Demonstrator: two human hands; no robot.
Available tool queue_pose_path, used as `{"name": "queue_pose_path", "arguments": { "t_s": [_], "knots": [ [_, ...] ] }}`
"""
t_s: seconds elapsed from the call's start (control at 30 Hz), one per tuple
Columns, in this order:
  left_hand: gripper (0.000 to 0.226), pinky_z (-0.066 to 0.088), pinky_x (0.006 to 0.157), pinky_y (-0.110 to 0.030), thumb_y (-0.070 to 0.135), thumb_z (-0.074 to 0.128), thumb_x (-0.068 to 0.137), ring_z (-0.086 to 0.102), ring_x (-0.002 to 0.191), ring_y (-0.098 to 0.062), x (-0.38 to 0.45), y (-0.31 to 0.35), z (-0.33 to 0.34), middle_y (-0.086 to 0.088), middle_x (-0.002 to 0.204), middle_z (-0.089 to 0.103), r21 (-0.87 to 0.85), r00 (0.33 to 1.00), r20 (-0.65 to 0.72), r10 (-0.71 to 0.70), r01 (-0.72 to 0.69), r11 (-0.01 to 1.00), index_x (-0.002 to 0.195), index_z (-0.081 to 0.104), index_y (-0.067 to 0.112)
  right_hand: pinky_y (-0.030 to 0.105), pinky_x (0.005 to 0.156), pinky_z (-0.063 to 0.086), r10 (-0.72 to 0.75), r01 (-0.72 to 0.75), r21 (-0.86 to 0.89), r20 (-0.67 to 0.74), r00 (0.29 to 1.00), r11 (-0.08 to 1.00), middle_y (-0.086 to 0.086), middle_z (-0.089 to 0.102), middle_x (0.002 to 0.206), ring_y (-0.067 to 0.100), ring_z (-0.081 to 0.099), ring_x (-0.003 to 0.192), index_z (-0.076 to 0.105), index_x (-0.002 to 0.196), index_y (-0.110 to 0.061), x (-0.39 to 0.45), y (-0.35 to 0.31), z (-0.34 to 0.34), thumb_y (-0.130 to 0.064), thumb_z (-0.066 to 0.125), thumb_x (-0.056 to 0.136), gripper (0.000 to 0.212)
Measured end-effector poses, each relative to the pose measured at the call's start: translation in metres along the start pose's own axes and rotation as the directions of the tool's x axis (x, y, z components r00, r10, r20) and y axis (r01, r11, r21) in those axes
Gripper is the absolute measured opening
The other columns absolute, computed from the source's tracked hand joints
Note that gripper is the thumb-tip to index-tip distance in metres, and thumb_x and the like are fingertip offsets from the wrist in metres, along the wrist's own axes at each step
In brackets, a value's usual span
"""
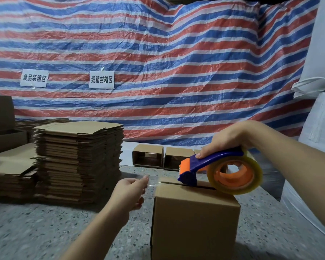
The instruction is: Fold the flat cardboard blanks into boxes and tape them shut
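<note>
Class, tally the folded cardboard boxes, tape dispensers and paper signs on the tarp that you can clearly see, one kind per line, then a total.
Folded cardboard boxes: 3
Tape dispensers: 1
Paper signs: 2
Total: 6

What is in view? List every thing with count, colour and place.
Folded brown cardboard box: one, brown, front centre on the speckled grey table, top seam not fully taped.
Blue and orange handheld tape dispenser: one, with a roll of clear tape, on the box top.
Strip of clear tape: one, drawn from the dispenser leftward.
Stack of flat brown cardboard blanks: one tall stack, left; lower piles beside it.
Open-ended folded small boxes: at least two, brown, behind the box.
White paper signs: two, on the striped red, white and blue tarpaulin.
White woven sacks: right edge, count unclear.
Left hand: pinches the tape end.
Right hand: grips the dispenser.
</note>
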State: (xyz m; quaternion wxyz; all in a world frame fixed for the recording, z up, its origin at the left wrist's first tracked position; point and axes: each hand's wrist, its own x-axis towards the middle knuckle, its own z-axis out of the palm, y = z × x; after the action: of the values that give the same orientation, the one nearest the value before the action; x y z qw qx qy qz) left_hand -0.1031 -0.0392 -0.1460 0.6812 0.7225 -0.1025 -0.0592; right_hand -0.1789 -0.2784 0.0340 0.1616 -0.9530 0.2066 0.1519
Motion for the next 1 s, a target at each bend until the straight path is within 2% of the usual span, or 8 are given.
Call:
{"name": "queue_pose_path", "arguments": {
  "t_s": [0.17, 0.33, 0.47, 0.6, 0.73, 0.8, 0.9, 1.0],
  "knots": [
    [0.032, 0.039, 0.049, -0.023, 0.038, 0.061, 0.094, 0.047, 0.056, -0.014, 0.0, -0.006, 0.005, -0.004, 0.074, 0.053, 0.007, 0.998, 0.03, -0.05, 0.05, 0.999, 0.081, 0.062, 0.008, 0.023, 0.052, 0.054, 0.002, -0.002, -0.002, -0.008, 1.0, 1.0, 0.002, 0.077, 0.08, 0.012, 0.072, 0.063, 0.071, 0.107, -0.014, -0.002, 0.0, 0.002, -0.071, 0.069, 0.074, 0.066],
    [0.047, 0.032, 0.045, -0.022, 0.049, 0.061, 0.092, 0.038, 0.053, -0.013, -0.006, -0.02, 0.02, -0.006, 0.078, 0.045, 0.002, 0.984, 0.099, -0.148, 0.148, 0.989, 0.104, 0.067, 0.005, 0.022, 0.051, 0.054, -0.003, 0.003, 0.021, -0.028, 1.0, 1.0, 0.001, 0.077, 0.078, 0.012, 0.072, 0.06, 0.07, 0.108, -0.015, -0.002, 0.001, 0.005, -0.069, 0.07, 0.073, 0.065],
    [0.041, 0.028, 0.046, -0.021, 0.057, 0.054, 0.092, 0.037, 0.053, -0.012, -0.007, -0.021, 0.022, -0.005, 0.079, 0.047, 0.045, 0.981, 0.095, -0.168, 0.164, 0.985, 0.101, 0.065, 0.018, 0.024, 0.056, 0.056, 0.0, 0.004, 0.082, -0.051, 0.999, 0.997, 0.003, 0.078, 0.086, 0.014, 0.072, 0.067, 0.068, 0.111, -0.014, 0.001, 0.004, 0.006, -0.066, 0.072, 0.077, 0.062],
    [0.054, 0.032, 0.056, -0.026, 0.066, 0.045, 0.091, 0.045, 0.065, -0.017, -0.014, -0.026, 0.019, -0.004, 0.086, 0.052, 0.104, 0.951, 0.183, -0.248, 0.233, 0.967, 0.089, 0.057, 0.014, 0.025, 0.059, 0.056, -0.022, 0.024, 0.103, -0.023, 0.999, 0.994, 0.004, 0.078, 0.089, 0.014, 0.073, 0.071, 0.066, 0.113, -0.015, 0.0, 0.005, 0.006, -0.065, 0.073, 0.074, 0.064],
    [0.035, 0.041, 0.078, -0.032, 0.045, 0.039, 0.101, 0.056, 0.092, -0.014, -0.024, -0.017, 0.026, -0.001, 0.109, 0.061, 0.103, 0.991, -0.094, 0.098, -0.088, 0.991, 0.109, 0.055, 0.015, 0.024, 0.06, 0.057, -0.025, 0.026, 0.121, -0.006, 1.0, 0.992, 0.004, 0.078, 0.09, 0.014, 0.073, 0.071, 0.066, 0.113, -0.015, 0.002, 0.005, 0.006, -0.064, 0.075, 0.074, 0.063],
    [0.041, 0.036, 0.093, -0.029, 0.051, 0.035, 0.101, 0.049, 0.112, -0.008, -0.039, -0.004, 0.033, 0.015, 0.122, 0.052, 0.126, 0.963, -0.097, 0.25, -0.237, 0.963, 0.131, 0.05, 0.027, 0.024, 0.06, 0.057, -0.027, 0.027, 0.127, 0.002, 1.0, 0.991, 0.004, 0.078, 0.091, 0.014, 0.073, 0.072, 0.066, 0.113, -0.015, 0.003, 0.006, 0.006, -0.064, 0.076, 0.07, 0.066],
    [0.05, 0.03, 0.108, -0.028, 0.05, 0.044, 0.098, 0.04, 0.132, -0.008, -0.052, -0.001, 0.042, 0.014, 0.144, 0.044, 0.2, 0.972, 0.04, 0.232, -0.235, 0.951, 0.146, 0.039, 0.035, 0.023, 0.057, 0.056, -0.033, 0.032, 0.129, 0.007, 0.999, 0.991, 0.004, 0.078, 0.091, 0.013, 0.073, 0.071, 0.066, 0.114, -0.015, 0.003, 0.007, 0.006, -0.065, 0.077, 0.059, 0.075],
    [0.05, 0.03, 0.108, -0.028, 0.042, 0.047, 0.099, 0.038, 0.135, -0.01, -0.054, 0.002, 0.038, 0.008, 0.151, 0.042, 0.202, 0.981, 0.071, 0.183, -0.194, 0.96, 0.148, 0.037, 0.036, 0.023, 0.056, 0.055, -0.035, 0.034, 0.155, 0.002, 0.999, 0.987, 0.004, 0.078, 0.09, 0.014, 0.072, 0.069, 0.066, 0.113, -0.014, 0.005, 0.009, 0.006, -0.063, 0.078, 0.065, 0.07]
  ]
}}
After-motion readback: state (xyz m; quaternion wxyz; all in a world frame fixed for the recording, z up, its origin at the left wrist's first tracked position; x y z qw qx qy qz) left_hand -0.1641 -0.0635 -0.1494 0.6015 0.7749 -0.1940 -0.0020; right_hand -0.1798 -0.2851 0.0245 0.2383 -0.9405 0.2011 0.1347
